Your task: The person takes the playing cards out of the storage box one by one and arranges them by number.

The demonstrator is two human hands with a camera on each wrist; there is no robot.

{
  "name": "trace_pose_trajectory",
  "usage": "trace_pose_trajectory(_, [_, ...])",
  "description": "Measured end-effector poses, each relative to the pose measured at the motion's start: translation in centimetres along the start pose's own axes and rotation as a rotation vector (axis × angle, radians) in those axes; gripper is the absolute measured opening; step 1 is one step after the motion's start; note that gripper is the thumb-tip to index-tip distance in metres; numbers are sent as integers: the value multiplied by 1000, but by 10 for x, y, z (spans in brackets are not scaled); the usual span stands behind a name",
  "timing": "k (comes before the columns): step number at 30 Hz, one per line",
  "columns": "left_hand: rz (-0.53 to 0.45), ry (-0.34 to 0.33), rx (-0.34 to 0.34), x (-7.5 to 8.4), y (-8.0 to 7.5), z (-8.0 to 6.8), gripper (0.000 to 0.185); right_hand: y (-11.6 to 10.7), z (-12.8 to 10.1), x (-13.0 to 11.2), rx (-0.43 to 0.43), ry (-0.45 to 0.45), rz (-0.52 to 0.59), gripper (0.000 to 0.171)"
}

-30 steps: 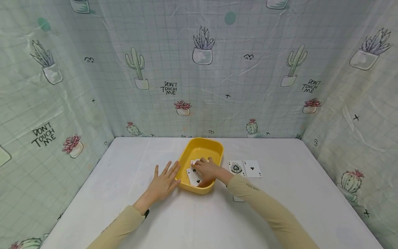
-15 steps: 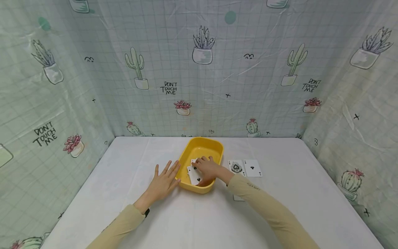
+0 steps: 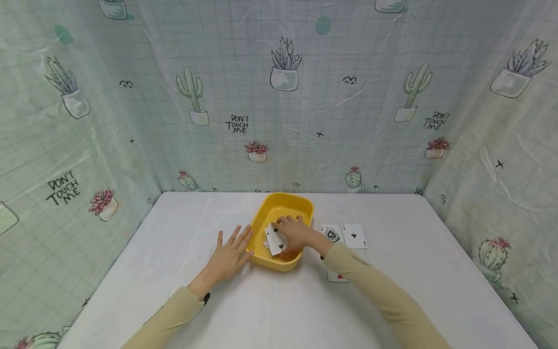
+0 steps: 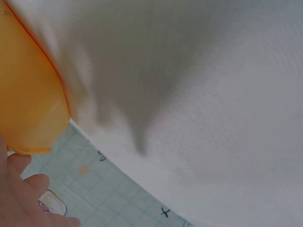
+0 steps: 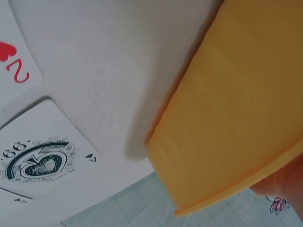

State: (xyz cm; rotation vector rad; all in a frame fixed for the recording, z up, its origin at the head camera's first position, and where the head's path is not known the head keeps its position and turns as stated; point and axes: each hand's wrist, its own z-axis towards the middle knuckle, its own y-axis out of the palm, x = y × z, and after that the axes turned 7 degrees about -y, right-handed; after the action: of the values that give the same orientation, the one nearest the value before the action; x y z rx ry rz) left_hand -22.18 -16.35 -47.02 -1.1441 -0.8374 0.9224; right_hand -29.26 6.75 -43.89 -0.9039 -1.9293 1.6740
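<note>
A yellow tray [image 3: 301, 206] stands mid-table. My right hand [image 3: 293, 235] reaches into it and pinches a spade card [image 3: 276, 241], lifting it tilted above other cards [image 3: 265, 243] in the tray. My left hand [image 3: 230, 253] lies flat, fingers spread, its fingertips against the tray's left wall. In the left wrist view the tray wall [image 4: 28, 104] is at the left with my fingers [image 4: 23, 198] below it. The right wrist view shows the tray's outer wall [image 5: 236, 118], an ace of spades [image 5: 40, 161] and a red two [image 5: 14, 66] on the cloth.
An ace of spades [image 3: 332, 235] and an ace of clubs [image 3: 354, 236] lie face up right of the tray. A red card [image 3: 336, 276] peeks from under my right sleeve. Cactus-print curtains [image 3: 279, 97] wall the white table [image 3: 261, 310] on three sides.
My right hand has raised the spade card from the tray floor and drawn it slightly up and right. The left hand has stayed still.
</note>
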Motion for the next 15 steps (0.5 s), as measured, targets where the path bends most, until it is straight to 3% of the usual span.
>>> trace_pose_trajectory(15, [-25, 2, 13, 0, -1, -1, 59, -14, -23, 12, 94, -20, 43, 95])
